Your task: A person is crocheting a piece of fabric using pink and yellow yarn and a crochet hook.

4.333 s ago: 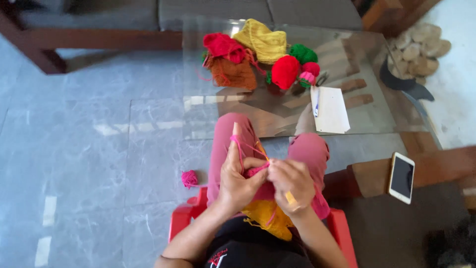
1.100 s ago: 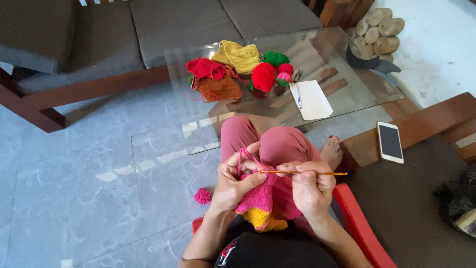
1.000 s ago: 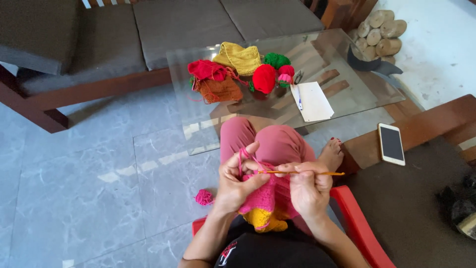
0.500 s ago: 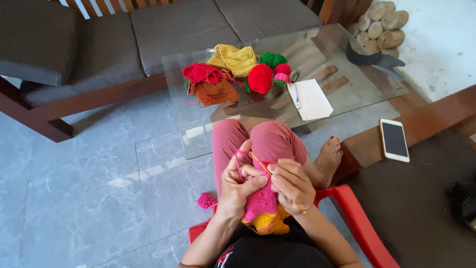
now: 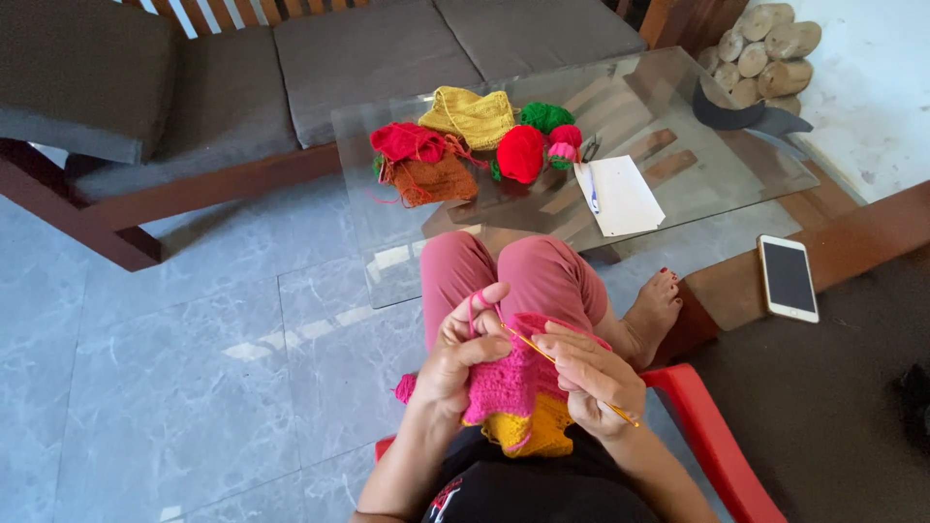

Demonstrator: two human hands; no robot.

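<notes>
Both hands sit close over the lap: left hand (image 5: 463, 356) and right hand (image 5: 593, 378) touching the pink-and-yellow crochet piece (image 5: 513, 392), hook (image 5: 572, 376) slanting between them. Forward reach is blocked by raised knees (image 5: 513, 276), then the glass table (image 5: 387, 261) edge just beyond. Table's middle is crowded with yarn balls and knitted pieces (image 5: 475, 145); paper (image 5: 620, 194) lies beside them. Bare glass at right end. Left: open tiled floor (image 5: 174, 387). Right: red chair arm (image 5: 712, 436) hems the elbow; phone (image 5: 788, 278) on the wooden ledge past it.
</notes>
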